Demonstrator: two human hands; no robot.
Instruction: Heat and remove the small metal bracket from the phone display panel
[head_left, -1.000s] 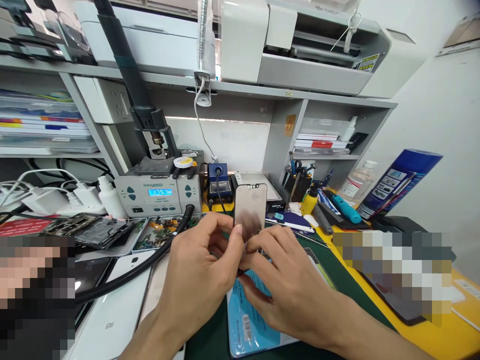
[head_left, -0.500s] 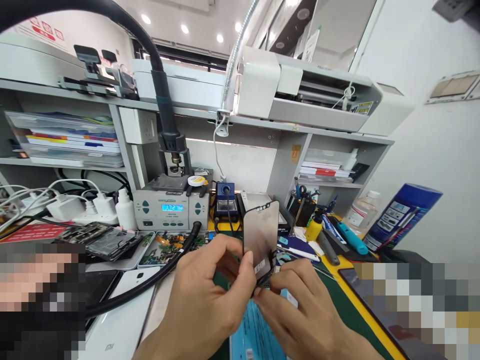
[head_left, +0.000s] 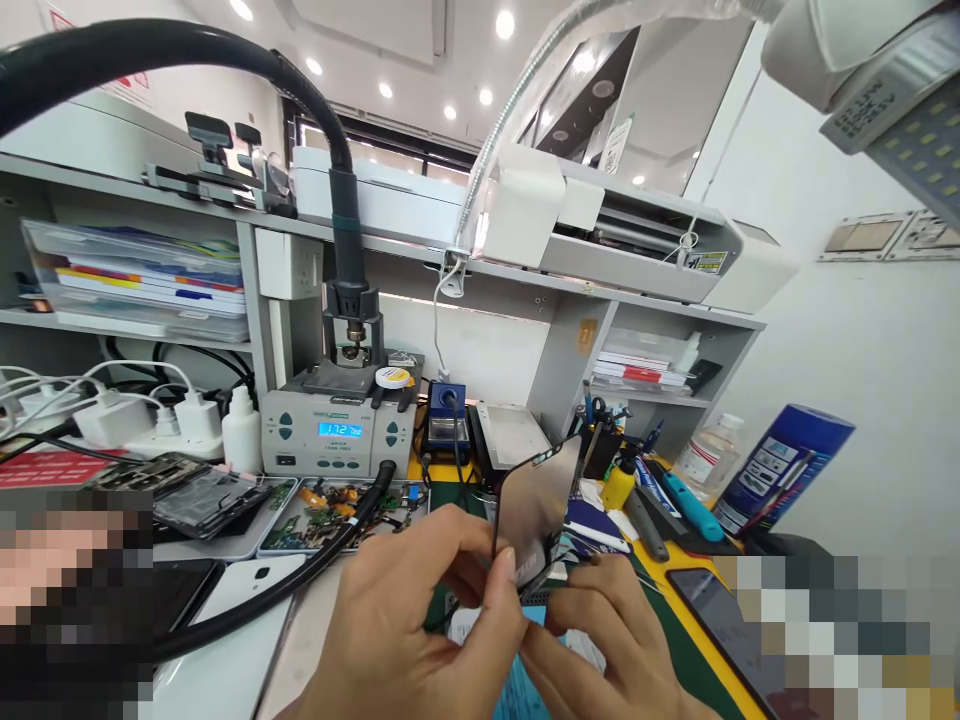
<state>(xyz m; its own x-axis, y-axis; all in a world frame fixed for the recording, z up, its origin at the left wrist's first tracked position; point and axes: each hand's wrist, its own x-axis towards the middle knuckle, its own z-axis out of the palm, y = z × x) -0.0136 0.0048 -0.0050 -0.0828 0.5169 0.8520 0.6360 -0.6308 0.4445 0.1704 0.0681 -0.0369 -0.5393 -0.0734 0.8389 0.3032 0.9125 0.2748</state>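
Observation:
A thin phone screen [head_left: 534,505] stands tilted above the work mat, its greyish back with a small printed label towards me. My left hand [head_left: 427,610] pinches its lower left edge between thumb and fingers. At the bottom edge, my right hand [head_left: 611,640] is closed, thumb and curled fingers against the screen's lower end; its exact grip is partly hidden. Under both hands lies a light blue printed item [head_left: 521,690], mostly covered, on the green mat [head_left: 697,640].
A soldering station [head_left: 337,435] stands behind, its black hose [head_left: 300,590] crossing in front of a parts tray [head_left: 300,520]. On the left lie a white phone [head_left: 225,650] and opened phone parts [head_left: 206,497]. Tools, a blue can [head_left: 787,470] and a dark tablet-like panel [head_left: 724,620] are right.
The camera view has tilted up and shifted. The phone screen leans further to the right, its top edge now more slanted. Both hands stay at its lower end.

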